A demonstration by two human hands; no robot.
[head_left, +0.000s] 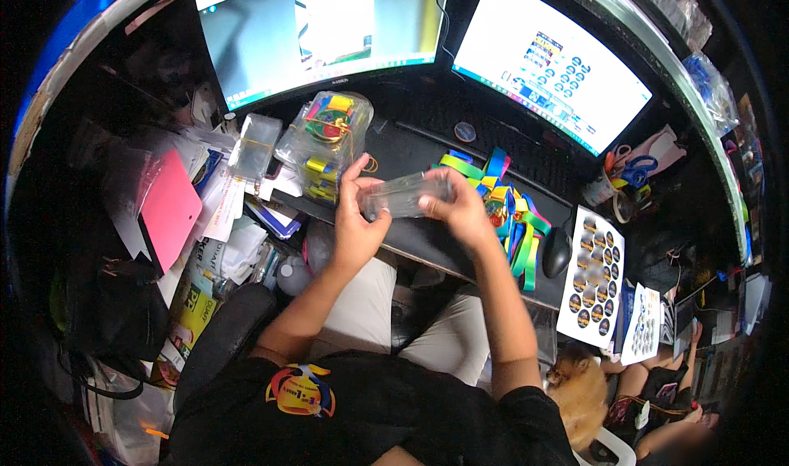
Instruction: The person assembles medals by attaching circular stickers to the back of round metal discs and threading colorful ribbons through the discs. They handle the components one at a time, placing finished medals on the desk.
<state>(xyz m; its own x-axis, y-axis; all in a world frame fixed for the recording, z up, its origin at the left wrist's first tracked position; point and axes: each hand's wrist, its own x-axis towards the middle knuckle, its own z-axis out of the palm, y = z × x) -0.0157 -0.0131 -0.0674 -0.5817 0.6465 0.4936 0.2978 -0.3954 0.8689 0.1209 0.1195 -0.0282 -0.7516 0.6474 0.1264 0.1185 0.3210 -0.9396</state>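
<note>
A clear plastic case [408,195] is up in the air in front of the person, above the near edge of the dark desk [421,246]. The left hand [359,219] has its left end between thumb and fingers, the fingers spread fairly straight; the right hand [454,209] pinches the other end, thumb on the near face and fingers curled behind. Just right of the hands lies a heap of multicoloured ribbons [530,223] with a round medal [496,211] among them. To the left stand stacked clear packs [329,141] holding medals and ribbons, beside a banded bundle of clear plastic [255,144]. A black mouse [557,253] sits between the ribbons and a sheet of round dark stickers [592,281]. Behind, a keyboard [526,163] lies below two lit monitors [325,34]; a pink folder [170,211] leans among papers at far left.
</note>
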